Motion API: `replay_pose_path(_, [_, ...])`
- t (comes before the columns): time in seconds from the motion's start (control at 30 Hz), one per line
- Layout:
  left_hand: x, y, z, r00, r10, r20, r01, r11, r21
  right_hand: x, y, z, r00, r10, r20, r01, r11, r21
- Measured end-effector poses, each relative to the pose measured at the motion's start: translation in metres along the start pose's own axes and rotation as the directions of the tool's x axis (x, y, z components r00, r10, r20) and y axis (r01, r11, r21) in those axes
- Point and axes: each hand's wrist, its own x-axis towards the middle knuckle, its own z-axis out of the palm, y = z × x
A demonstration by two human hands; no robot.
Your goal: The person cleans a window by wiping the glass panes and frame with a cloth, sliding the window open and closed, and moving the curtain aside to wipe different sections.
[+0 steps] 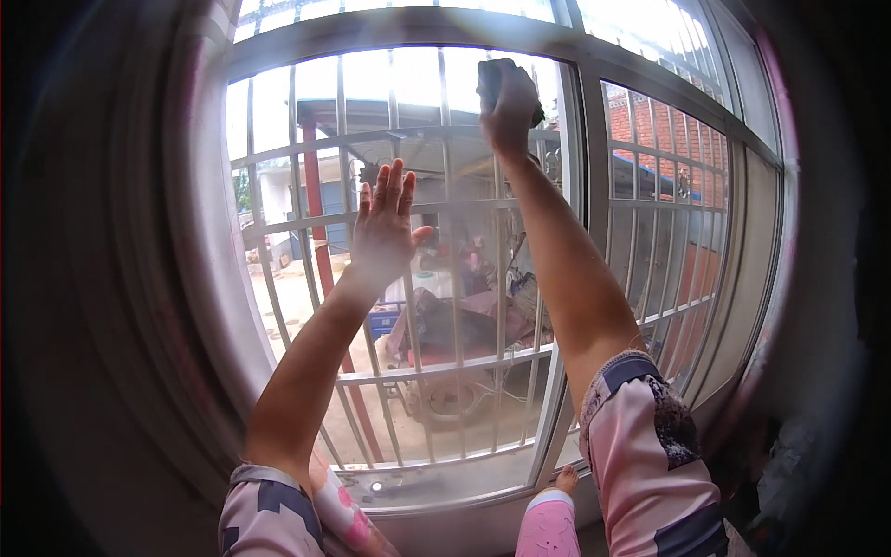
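Observation:
My right hand is raised to the upper right of a large window pane. Its fingers are wrapped round a dark cloth, pressed against the glass near the frame's upright. Part of the cloth is hidden behind the hand. Lower and to the left, my left hand lies flat on the same pane, fingers stretched out and thumb apart, holding nothing. The glass looks hazy around the left hand.
White metal bars stand outside the glass. A second pane is on the right beyond the frame's upright. My bare foot is near the lower frame. Outside are a red post, a blue crate and a covered vehicle.

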Motion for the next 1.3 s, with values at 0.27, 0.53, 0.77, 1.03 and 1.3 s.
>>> replay_pose_path(0.27, [-0.080,-0.004,0.000,0.994,0.096,-0.049,-0.098,0.994,-0.048,-0.128,-0.072,0.002,0.708,-0.511,0.488,0.472,0.856,0.211])
replay_pose_path(0.53, [-0.102,-0.017,-0.018,0.990,0.090,0.111,-0.081,0.993,-0.082,0.008,0.048,-0.004,0.968,-0.240,-0.070,0.211,0.934,-0.289])
replay_pose_path(0.77, [-0.080,-0.013,-0.020,0.992,0.106,0.063,-0.102,0.993,-0.062,-0.001,-0.051,0.080,0.969,-0.232,0.083,0.240,0.965,-0.108])
replay_pose_path(1.03, [-0.046,-0.036,-0.026,0.945,0.157,-0.286,-0.198,0.973,-0.121,-0.122,-0.090,0.005,0.574,-0.657,0.489,0.558,0.751,0.353])
replay_pose_path(1.3, [0.085,0.015,-0.020,0.903,0.275,-0.331,-0.369,0.890,-0.269,-0.030,0.003,-0.016,0.841,-0.446,0.305,0.448,0.892,0.069])
